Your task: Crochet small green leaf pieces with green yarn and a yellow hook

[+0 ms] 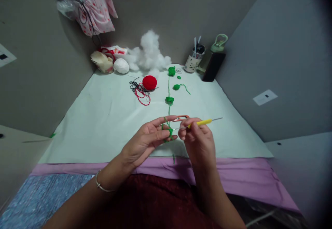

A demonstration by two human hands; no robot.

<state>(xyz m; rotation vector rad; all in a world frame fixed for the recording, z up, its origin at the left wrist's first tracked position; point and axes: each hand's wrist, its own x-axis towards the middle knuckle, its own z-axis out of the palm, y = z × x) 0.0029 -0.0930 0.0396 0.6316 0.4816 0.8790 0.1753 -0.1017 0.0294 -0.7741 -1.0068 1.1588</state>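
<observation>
- Left hand [145, 139], at 8 to 9 o'clock of the green crocheted piece: thumb and fingers pinching that piece, forefinger extended with yarn looped about it, presumably for tension.
- Green crocheted piece [171, 132], dial centre: small, held off the table between both hands, likely so its stitches face the tool.
- Right hand [198, 137], at 3 o'clock: curled round the crochet hook in a pen-like grip, apparently for fine control.
- Crochet hook [204, 122], yellow-handled: metal shaft pointing to 9 o'clock, tip at the piece.
- Orange-handled tool [183, 117], at 1 to 2 o'clock, partly hidden: probably parked within reach.
- Green yarn coil [169, 100], at 12: strand leading to the hands, perhaps laid straight ahead to feed freely.
- Green oval piece [176, 87], tailed, just past 12.
- Red yarn ball [149, 82], at 11, beside tangled strands [135, 87].
- White stuffing [151, 51], between 11 and 12, against the wall, seemingly set back from the work.
</observation>
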